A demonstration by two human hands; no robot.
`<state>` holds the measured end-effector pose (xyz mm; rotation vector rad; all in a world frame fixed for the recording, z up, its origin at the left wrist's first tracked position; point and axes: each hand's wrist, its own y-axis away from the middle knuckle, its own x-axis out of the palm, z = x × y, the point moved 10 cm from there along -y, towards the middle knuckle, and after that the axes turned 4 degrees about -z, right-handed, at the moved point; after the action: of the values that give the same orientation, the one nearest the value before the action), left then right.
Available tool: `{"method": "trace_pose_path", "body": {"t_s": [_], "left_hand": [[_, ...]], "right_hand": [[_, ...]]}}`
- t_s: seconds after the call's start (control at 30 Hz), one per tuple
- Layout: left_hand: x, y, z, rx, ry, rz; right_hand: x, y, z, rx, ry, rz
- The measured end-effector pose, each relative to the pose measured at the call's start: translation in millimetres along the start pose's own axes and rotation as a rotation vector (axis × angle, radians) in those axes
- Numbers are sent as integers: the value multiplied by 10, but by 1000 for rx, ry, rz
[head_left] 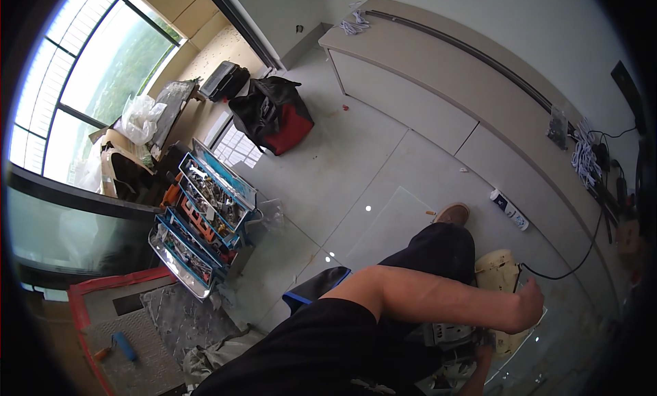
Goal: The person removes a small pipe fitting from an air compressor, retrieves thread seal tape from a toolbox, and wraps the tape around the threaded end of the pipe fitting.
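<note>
My left hand [529, 307] reaches across to the lower right, curled closed beside a cream-coloured object [498, 267]. Whatever it may hold is hidden behind the fingers. A black cable runs from near the cream object toward the wall. Below the left forearm, my right hand [483, 355] is partly visible at a dark and metallic piece of equipment [448, 334], which the arm mostly covers. The right fingers are too hidden to read. A sheet with a bright edge, apparently glass, lies on the floor under these things.
An open blue toolbox [215, 197] full of tools stands to the left. Beyond it sit a black-and-red bag [274, 115] and a black case [224, 81]. A sealant tube [508, 210] lies by the low cabinet [410, 88]. Wires [586, 156] rest on its top.
</note>
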<state>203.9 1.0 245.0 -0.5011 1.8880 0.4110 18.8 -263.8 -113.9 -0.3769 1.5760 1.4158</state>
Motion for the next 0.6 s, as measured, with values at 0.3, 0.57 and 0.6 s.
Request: {"method": "trace_pose_path", "body": {"t_s": [0.3,0.57,0.6], "left_hand": [[-519,513,242,22,17,-210],[-537,459,59,163,92,-122],[-544,460,58,154,104,-101]], "right_hand": [[57,56,16,185,-31,-128],[-137,485,146,438,-295,-201],[-194,511,179,386,-319,-290]]}}
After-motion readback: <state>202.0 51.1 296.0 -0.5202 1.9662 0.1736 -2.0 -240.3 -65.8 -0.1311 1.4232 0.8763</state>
